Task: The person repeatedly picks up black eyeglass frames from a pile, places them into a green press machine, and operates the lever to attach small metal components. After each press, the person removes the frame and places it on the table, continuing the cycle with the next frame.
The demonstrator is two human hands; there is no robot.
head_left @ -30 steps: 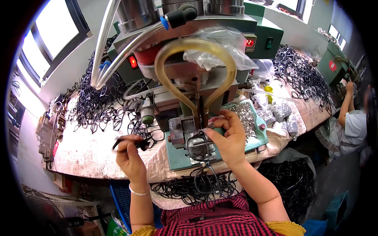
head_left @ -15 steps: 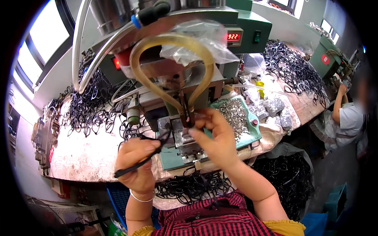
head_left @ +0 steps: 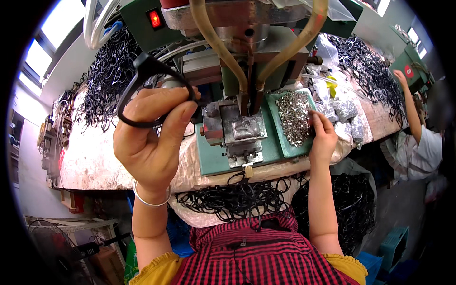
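My left hand (head_left: 151, 137) is raised left of the press, closed on a black eyeglass frame (head_left: 127, 97) pinched between thumb and fingers. One rim of the frame loops out to the left. At the right edge of a green tray (head_left: 285, 153), my right hand (head_left: 324, 137) has its fingertips drawn together over small silvery metal pieces (head_left: 294, 116). Whether a piece is between those fingertips is too small to tell. Between my hands stands a metal fixture (head_left: 242, 130), under the press's two dark prongs (head_left: 249, 97), with no frame on it.
Heaps of black eyeglass frames lie at the back left (head_left: 110, 61) and back right (head_left: 368, 66). More frames (head_left: 232, 199) hang over my lap. Two yellowish hoses (head_left: 289, 50) curve above the fixture. Bagged metal pieces (head_left: 346, 111) sit beyond the tray. Another person's arm (head_left: 412, 107) shows at far right.
My left hand has lifted the eyeglass frame up and away from the fixture. My right hand has moved right, from the prongs to the tray. The whole view has shifted closer to the press.
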